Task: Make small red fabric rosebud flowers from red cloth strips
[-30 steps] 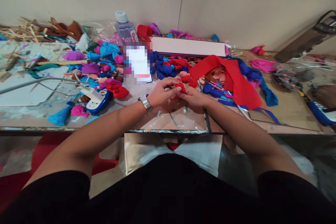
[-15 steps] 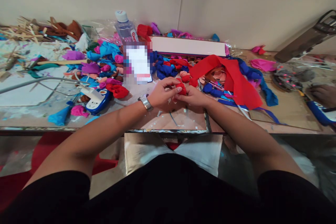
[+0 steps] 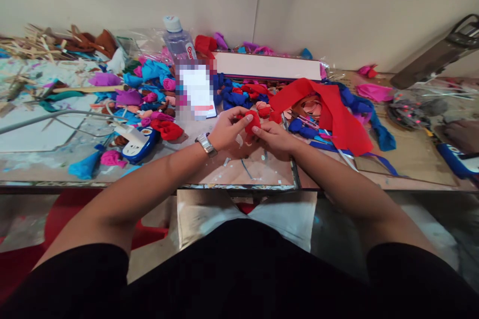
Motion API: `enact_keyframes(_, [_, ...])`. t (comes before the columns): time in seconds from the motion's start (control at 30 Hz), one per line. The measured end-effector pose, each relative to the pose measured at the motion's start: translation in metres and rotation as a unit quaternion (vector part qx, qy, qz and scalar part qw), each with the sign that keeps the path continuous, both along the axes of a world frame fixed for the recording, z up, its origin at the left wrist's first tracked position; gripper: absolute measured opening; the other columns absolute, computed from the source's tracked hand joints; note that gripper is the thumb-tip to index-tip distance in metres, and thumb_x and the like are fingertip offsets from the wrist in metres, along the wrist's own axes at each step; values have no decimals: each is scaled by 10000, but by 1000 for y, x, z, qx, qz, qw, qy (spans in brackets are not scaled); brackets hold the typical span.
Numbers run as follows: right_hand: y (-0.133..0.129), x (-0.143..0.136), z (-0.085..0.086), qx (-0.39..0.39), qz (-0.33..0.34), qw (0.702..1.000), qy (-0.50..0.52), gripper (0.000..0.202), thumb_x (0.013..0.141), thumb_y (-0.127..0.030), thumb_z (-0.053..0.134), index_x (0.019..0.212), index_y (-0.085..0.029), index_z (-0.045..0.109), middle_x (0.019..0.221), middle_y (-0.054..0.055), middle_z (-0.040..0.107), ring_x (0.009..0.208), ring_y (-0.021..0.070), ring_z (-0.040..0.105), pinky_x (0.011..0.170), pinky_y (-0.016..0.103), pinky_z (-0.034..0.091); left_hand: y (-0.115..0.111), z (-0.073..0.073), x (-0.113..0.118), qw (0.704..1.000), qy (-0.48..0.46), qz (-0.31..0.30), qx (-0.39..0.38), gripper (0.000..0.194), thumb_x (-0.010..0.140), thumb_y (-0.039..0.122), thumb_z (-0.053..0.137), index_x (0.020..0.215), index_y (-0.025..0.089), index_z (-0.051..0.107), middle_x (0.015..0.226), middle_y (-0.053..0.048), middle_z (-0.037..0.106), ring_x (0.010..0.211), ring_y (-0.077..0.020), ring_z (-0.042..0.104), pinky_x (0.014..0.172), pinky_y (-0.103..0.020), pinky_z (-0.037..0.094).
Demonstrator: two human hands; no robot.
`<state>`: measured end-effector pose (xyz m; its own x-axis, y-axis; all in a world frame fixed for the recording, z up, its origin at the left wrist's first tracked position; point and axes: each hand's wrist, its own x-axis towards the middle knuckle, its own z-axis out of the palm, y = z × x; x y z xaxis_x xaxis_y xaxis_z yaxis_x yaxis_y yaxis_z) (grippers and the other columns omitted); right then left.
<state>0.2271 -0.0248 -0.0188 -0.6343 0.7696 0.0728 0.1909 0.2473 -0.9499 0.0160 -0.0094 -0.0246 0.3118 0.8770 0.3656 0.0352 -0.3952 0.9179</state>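
Between my two hands is a small piece of red crepe paper [image 3: 253, 122], gathered into a rounded, flower-like shape. My left hand [image 3: 231, 128] pinches it from the left, thumb pressed on its face. From the right, my right hand [image 3: 275, 135] grips its lower edge between thumb and fingers; some of those fingers are hidden. Just behind the hands lies a pink-and-red paper roll [image 3: 263, 108]. A wide red crepe strip [image 3: 337, 114] is draped over a pile to the right of my right hand.
A phone [image 3: 198, 89] leans by a water bottle [image 3: 179, 42]. Crumpled coloured paper [image 3: 149, 72] and a power strip [image 3: 140, 144] lie at left. A long white box [image 3: 265, 66] stands behind. At far right are a dark bottle [image 3: 430, 62] and part of another person's hand [image 3: 462, 134].
The red paper piece has moved slightly left and up, and more of its face shows. My left thumb now lies across it; my right fingers have shifted to its lower edge.
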Motion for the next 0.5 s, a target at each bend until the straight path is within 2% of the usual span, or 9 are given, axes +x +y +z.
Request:
enact_keyframes(0.1, [-1,-1,-2,-33,-12,999,23,762,904,-871,616,867,-133,807,854,102,828,785,186,751,772,285,607,1,1,0,1000,0,5,4,544,894,713,756,993,178,783,992,-65,804,868,-190,707,817,-327,565])
enact_keyframes(0.23, [0,-1,-2,-39,-8,999,19,741,900,-863,631,894,-145,814,886,96,836,800,186,756,781,284,615,1,-1,0,1000,0,-5,-11,537,892,705,762,990,178,784,974,-59,798,845,-185,701,805,-324,562])
enact_keyframes(0.4, [1,-1,2,60,-9,998,-1,639,957,-776,637,882,-165,812,876,61,825,823,177,741,832,283,590,-1,0,-1,999,1,-46,-15,518,868,679,808,995,178,786,996,-63,801,844,-173,703,810,-317,561])
enact_keyframes(0.5, [1,0,1,79,-6,997,-11,629,973,-766,618,877,-172,802,864,55,814,817,182,732,829,290,580,-1,2,-1,999,-2,-49,-19,517,871,683,806,990,180,787,984,-60,802,848,-173,707,812,-317,559])
